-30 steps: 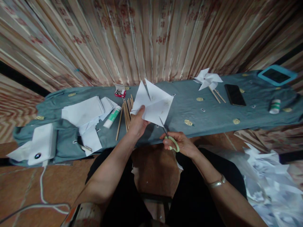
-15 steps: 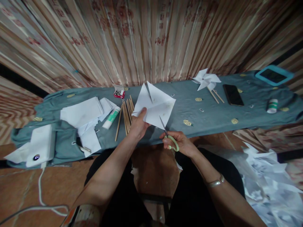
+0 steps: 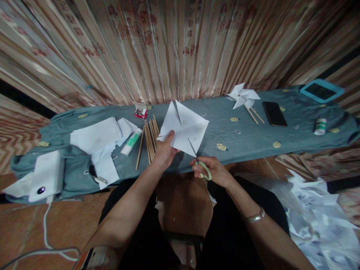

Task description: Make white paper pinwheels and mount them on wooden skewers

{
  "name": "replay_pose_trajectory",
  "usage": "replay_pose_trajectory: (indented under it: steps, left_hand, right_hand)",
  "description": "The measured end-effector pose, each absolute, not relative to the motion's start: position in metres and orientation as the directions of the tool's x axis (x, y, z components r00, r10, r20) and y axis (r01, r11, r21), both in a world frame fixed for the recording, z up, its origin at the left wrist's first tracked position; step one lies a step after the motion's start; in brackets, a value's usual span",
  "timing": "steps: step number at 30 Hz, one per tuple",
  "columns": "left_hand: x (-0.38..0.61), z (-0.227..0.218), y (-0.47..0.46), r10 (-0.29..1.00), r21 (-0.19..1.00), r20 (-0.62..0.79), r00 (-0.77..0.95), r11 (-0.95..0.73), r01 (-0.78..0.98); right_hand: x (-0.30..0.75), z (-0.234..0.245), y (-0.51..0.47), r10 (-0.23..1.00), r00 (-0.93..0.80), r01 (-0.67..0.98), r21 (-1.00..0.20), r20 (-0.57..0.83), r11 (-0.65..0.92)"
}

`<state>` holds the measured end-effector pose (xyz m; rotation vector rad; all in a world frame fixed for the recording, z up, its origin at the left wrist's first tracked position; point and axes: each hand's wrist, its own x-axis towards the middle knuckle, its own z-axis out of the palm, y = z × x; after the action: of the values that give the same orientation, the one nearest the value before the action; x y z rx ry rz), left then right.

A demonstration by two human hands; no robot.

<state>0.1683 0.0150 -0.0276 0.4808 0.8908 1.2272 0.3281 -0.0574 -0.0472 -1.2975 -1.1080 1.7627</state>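
Observation:
My left hand [image 3: 165,152] pinches the left corner of a white paper square [image 3: 187,129], thumb on top. The sheet is held over the table's front part, with a slit running in from its far corner. My right hand [image 3: 209,169] has its fingers through the light green handles of a pair of scissors [image 3: 203,168]. Their blades lie at the sheet's near corner, pointing toward its middle. Left of the sheet several wooden sticks [image 3: 150,138] lie side by side, and beside them is a glue stick [image 3: 131,141].
Paper sheets [image 3: 95,135] lie at left, behind a white power bank [image 3: 47,176] with a cable. A red box of pins [image 3: 140,111] is at the back. To the right are paper pinwheels [image 3: 243,96], a phone [image 3: 275,114], a blue-framed device [image 3: 322,90] and another glue stick [image 3: 320,126].
The view has shifted slightly. Both hands, the paper and the scissors keep nearly the same positions relative to each other.

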Motion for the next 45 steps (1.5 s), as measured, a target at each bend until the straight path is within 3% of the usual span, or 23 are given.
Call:
replay_pose_trajectory:
  steps: [45]
  left_hand:
    - [0.171,-0.033,0.009,0.948,0.763,-0.29,0.132,0.312,-0.566]
  right_hand:
    - [0.329,-0.044,-0.055,0.898,-0.219,-0.016,-0.918,-0.383,-0.395]
